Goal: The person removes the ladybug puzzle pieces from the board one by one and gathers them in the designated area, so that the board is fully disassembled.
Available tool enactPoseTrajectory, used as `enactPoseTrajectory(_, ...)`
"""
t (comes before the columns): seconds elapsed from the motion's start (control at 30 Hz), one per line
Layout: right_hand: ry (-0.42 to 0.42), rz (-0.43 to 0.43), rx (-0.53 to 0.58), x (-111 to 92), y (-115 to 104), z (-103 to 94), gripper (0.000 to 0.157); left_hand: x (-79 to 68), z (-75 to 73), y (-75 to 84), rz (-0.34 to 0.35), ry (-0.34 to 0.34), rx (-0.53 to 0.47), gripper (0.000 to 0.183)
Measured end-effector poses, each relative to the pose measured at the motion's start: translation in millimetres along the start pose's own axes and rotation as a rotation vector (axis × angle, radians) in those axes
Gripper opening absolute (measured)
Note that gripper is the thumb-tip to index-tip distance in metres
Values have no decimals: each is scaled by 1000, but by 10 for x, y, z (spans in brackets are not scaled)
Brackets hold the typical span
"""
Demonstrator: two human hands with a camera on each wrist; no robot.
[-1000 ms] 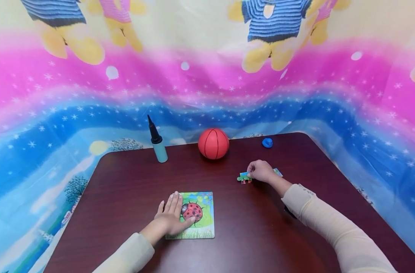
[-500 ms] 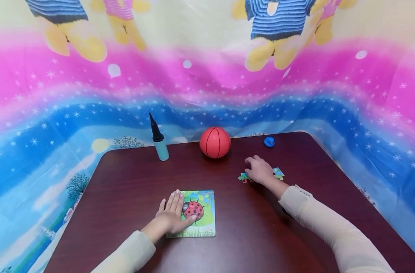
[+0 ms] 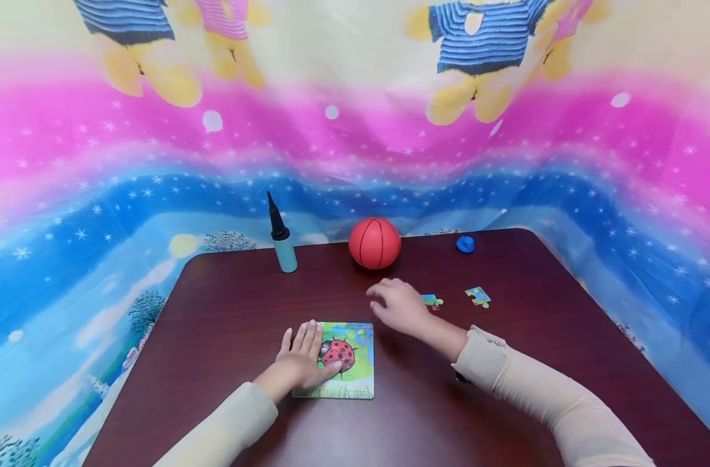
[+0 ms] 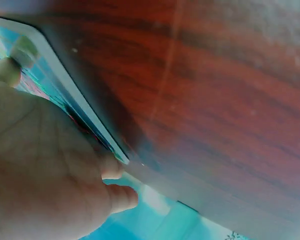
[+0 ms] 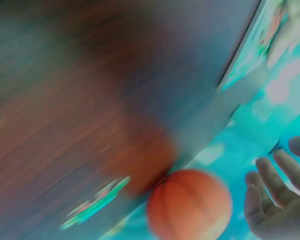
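A square ladybug jigsaw puzzle (image 3: 355,376) lies on the dark wooden table. My left hand (image 3: 302,363) rests on its left half with straight fingers, thumb across the ladybug; the left wrist view shows the puzzle's pale edge (image 4: 70,80) beside the palm. My right hand (image 3: 398,306) hovers to the right of the puzzle, fingers loosely bent and apart. In the right wrist view its fingers (image 5: 277,185) hold nothing. Just beyond that hand are joined puzzle pieces (image 3: 430,300), partly hidden by it. Farther right lies another puzzle piece (image 3: 478,296).
Along the back of the table stand a teal hand pump (image 3: 284,253) with a black nozzle and a red ball (image 3: 375,243) with basketball lines. A small blue lump (image 3: 465,244) sits at the back right. A printed cloth backdrop (image 3: 331,155) encloses the table's far sides.
My right hand has let go of the puzzle pieces and moved left toward the ladybug puzzle. The left hand stays on the puzzle. The head view has shifted slightly.
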State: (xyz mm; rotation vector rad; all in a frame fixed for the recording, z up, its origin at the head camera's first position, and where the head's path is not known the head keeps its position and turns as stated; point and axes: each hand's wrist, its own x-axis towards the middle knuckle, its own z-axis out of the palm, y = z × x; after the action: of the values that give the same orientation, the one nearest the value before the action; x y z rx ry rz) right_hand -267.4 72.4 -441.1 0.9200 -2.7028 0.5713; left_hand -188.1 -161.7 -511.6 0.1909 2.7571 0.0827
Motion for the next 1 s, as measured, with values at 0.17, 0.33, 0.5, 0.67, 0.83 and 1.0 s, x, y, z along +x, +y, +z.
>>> enactPoseTrajectory(0.17, -128, -108, -50, 1, -265, 178, 33, -24, 15, -108, -22, 18, -31, 101)
enactPoseTrajectory(0.33, -239, -115, -83, 52, -452, 362, 37, -135, 26, -237, -13, -15, -25, 106)
enactPoseTrajectory(0.5, -338, -108, -139, 161, -612, 453, 33, -210, -38, -298, -7, -26, -56, 105)
enactPoseTrajectory(0.67, -436, -14, -125, 148, -658, 508, 41, -221, -86, -250, 0, -20, -56, 106)
enactPoseTrajectory(0.83, -485, 72, -34, 175, -728, 567, 49, -185, -50, -267, -20, -30, -36, 105)
enactPoseTrajectory(1.0, -543, 170, 72, 243, -813, 562, 54, -166, 10, -310, -27, -24, -33, 106)
